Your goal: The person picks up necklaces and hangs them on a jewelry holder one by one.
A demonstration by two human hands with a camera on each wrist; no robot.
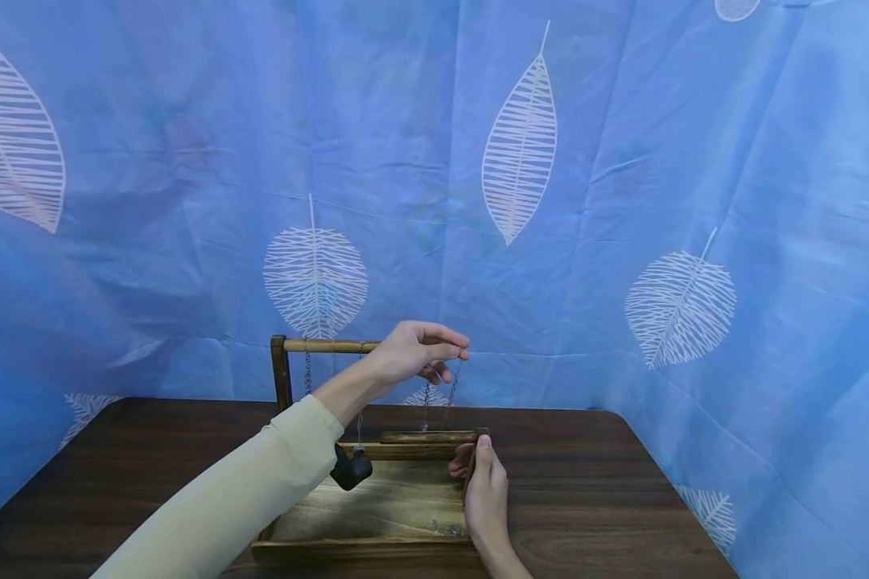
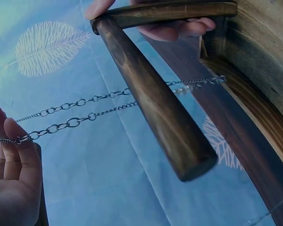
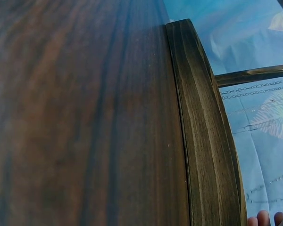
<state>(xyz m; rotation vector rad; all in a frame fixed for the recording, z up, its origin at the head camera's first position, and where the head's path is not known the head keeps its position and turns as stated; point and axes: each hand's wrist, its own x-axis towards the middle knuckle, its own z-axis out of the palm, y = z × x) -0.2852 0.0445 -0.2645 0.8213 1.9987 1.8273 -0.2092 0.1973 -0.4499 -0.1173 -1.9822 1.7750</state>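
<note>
My left hand (image 1: 416, 352) pinches a silver chain necklace (image 2: 73, 122) at its fingertips, above the right side of a dark wooden jewelry stand (image 1: 362, 551). In the left wrist view the necklace's two strands run behind the free-ended lower bar (image 2: 155, 94) of the stand, with small clear beads near their far end. My right hand (image 1: 487, 490) grips the stand's right upright (image 3: 203, 122), thumb on the near side and fingers behind, by the end of that lower bar. The right wrist view shows only a few fingertips at its bottom edge.
More chains (image 1: 307, 370) hang from the stand's upper bar (image 1: 326, 346). A small silver chain (image 1: 447, 529) lies in the tray at its front right. A black object (image 1: 351, 468) shows beneath the left forearm. The stand is on a brown table (image 1: 586, 482) before a blue leaf-patterned curtain.
</note>
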